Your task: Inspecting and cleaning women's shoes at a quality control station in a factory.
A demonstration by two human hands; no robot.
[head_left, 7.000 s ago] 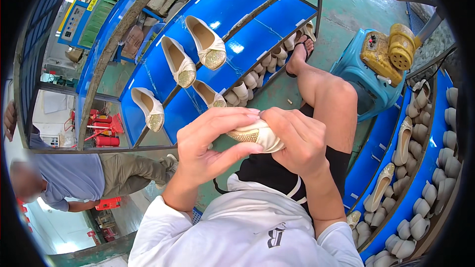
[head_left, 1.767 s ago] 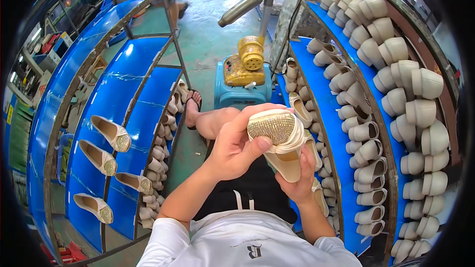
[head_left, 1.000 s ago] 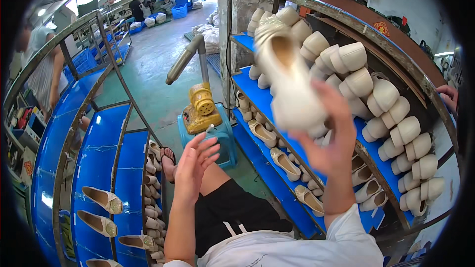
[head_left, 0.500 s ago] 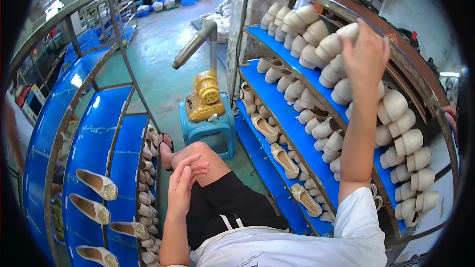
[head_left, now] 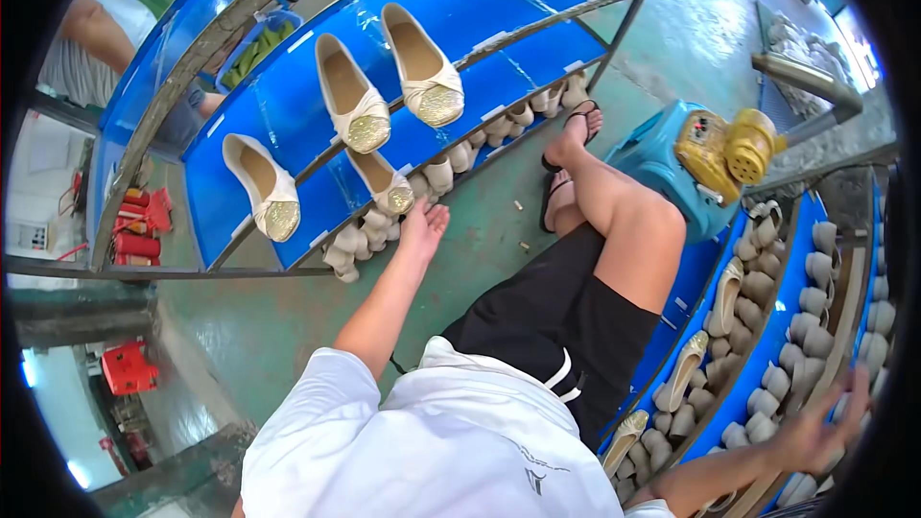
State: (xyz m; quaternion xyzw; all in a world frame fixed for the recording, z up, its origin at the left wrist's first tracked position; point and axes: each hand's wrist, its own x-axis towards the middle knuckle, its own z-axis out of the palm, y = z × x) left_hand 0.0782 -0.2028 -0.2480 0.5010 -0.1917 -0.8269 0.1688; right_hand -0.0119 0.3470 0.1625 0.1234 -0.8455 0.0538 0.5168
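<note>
My left hand [head_left: 423, 230] is open beside the lower shelf of the left rack, palm partly showing. Closest to it is a cream flat shoe [head_left: 395, 198] with a gold glitter toe; whether they touch I cannot tell. Above, a matching ballet flat [head_left: 418, 67] and another flat [head_left: 353, 96] lie side by side, toes toward me, with one more flat [head_left: 264, 187] to their left. At the lower right, my right hand [head_left: 823, 430] is slightly blurred, its fingers apart with nothing visible in them. It hovers by the right rack's rows of beige shoe lasts [head_left: 804, 331].
A yellow machine [head_left: 729, 149] sits on a blue plastic stool [head_left: 652, 149] ahead, between the racks. Gold-toed flats [head_left: 683, 369] lie on the right rack's lower shelf. The left rack's metal frame [head_left: 153, 125] edges the blue shelves. Another person's arm [head_left: 101, 34] shows at upper left.
My view has swung left toward the left rack. The right hand has come down from the lasts on the upper right shelf. My left hand has reached out to the lower left shelf.
</note>
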